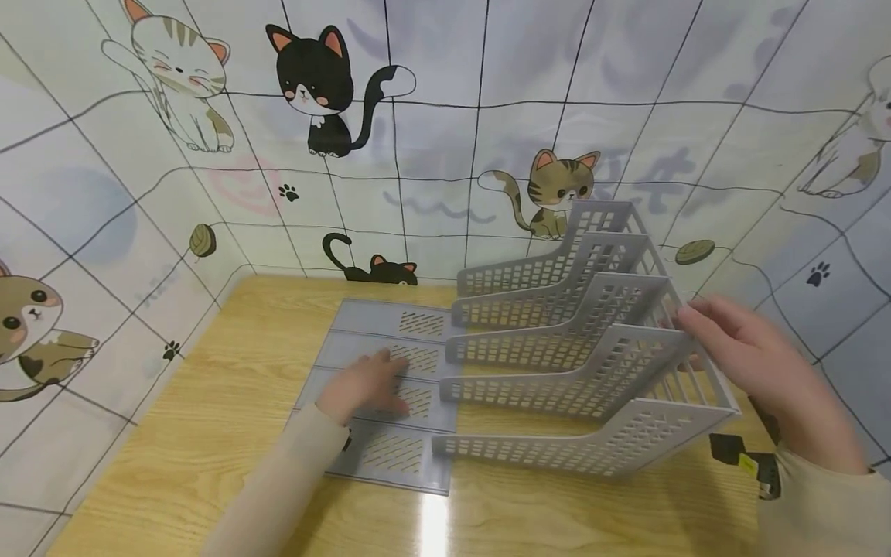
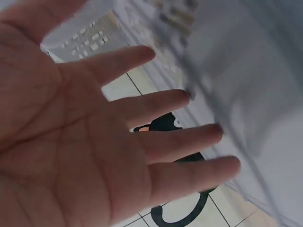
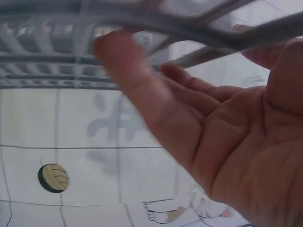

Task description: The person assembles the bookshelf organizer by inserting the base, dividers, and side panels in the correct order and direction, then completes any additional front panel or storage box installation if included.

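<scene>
A grey plastic file rack (image 1: pixel 636 437) with several perforated, step-shaped dividers stands on the right side of the table in the head view. My right hand (image 1: pixel 755 352) grips the frame at its right end, thumb on the upper side and fingers below. In the right wrist view, fingers (image 3: pixel 156 99) reach up among the rack's bars (image 3: pixel 203 54). Left of the dividers lies a flat grey slotted panel (image 1: pixel 348 352) in several sections. Over it is my left hand (image 1: pixel 365 381); the left wrist view shows its fingers spread and nearly straight, beside the grey plastic (image 2: pixel 255 94).
The wood-patterned table (image 1: pixel 202 402) extends left and in front of the rack. A cat-printed tiled sheet (image 1: pixel 445 147) covers the walls behind and at both sides. A small dark device with a yellow tag (image 1: pixel 748 464) sits at the right wrist.
</scene>
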The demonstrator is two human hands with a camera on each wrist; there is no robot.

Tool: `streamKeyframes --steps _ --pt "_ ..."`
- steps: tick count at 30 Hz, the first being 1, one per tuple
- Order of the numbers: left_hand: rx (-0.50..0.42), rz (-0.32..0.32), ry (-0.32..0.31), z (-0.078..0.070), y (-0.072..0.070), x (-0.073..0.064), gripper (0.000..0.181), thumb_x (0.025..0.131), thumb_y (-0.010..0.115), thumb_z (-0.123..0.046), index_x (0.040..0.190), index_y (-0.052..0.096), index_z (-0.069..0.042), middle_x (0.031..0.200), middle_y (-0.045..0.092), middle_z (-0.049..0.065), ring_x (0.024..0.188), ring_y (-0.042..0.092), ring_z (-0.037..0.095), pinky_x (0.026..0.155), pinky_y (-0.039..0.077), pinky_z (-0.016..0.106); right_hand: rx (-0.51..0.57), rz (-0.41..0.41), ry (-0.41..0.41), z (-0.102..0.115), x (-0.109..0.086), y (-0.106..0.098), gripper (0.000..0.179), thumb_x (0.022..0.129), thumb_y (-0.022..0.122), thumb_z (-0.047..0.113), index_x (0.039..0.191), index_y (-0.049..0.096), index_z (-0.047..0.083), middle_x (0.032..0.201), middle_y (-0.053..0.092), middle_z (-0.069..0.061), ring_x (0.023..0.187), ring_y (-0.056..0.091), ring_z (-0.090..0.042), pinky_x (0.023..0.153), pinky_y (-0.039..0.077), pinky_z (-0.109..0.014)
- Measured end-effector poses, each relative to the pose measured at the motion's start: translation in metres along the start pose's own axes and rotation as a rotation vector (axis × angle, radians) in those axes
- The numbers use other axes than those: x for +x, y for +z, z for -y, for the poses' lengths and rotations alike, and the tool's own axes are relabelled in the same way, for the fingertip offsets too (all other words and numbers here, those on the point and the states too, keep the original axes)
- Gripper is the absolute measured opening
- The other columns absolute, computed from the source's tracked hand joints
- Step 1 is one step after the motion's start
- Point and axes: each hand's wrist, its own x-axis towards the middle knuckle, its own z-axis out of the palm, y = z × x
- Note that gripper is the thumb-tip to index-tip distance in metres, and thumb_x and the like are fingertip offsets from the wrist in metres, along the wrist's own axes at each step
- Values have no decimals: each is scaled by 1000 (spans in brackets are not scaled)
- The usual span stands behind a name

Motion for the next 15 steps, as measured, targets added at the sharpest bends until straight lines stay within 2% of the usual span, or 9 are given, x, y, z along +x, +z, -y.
streamKeyframes --steps 1,3,5,6,7,8,11,13,15 --pt "8 2 4 1 3 -5 91 82 86 -47 157 45 -16 165 29 23 146 30 56 111 33 73 -12 8 -4 0 -5 1 56 113 38 39 149 44 -3 137 56 -33 109 62 -16 86 51 -54" --pt "12 -3 1 2 10 -11 97 79 88 -48 159 43 -16 167 25 24 147 24 60 109 32 77 -11 5 -20 -2 -15 4 56 113 40 34 154 37 -4 139 55 -35 98 65 -3 81 56 -42" --pt "7 -8 6 2 14 -13 100 79 88 -47 160 40 -15 167 21 26 146 19 63 107 30 80 6 -8 -30 -1 -22 8 57 113 43 28 156 32 -8 139 54 -37 92 72 -8 77 59 -36" --pt "-2 -16 12 2 16 -12 99 80 88 -46 160 40 -14 167 20 28 146 18 64 106 30 81 13 -26 -38 -1 -25 10 55 113 44 25 156 34 -7 138 55 -36 86 70 -1 73 59 -30" --pt "0 -22 15 1 17 -12 99 80 88 -46 160 39 -13 167 20 28 145 18 65 105 31 82 21 -45 -34 -1 -26 12 53 112 45 23 155 37 -6 138 56 -35 84 70 1 72 60 -33" --pt "0 -23 15 1 18 -11 99 81 87 -46 160 39 -12 167 19 29 145 17 66 104 33 81 31 -72 -39 -2 -27 13 49 112 46 21 154 40 -5 137 58 -34 83 70 0 68 60 -31" --pt "5 -31 13 -1 18 -7 98 82 85 -46 160 38 -11 166 19 30 144 18 67 102 36 81 41 -111 8 -1 -26 14 50 112 44 23 154 42 -3 139 57 -33 82 70 0 70 62 -43" --pt "13 -36 10 -2 17 -3 98 83 84 -47 161 38 -11 166 19 30 143 19 68 102 37 80 42 -112 39 0 -24 13 52 113 42 26 155 41 -3 141 54 -35 84 71 -3 73 60 -56" --pt "20 -43 8 -2 16 1 97 83 84 -47 161 38 -11 166 20 30 143 20 68 102 38 78 27 -119 46 -1 -21 13 52 113 41 26 155 40 -5 141 53 -37 85 69 -1 75 60 -58"
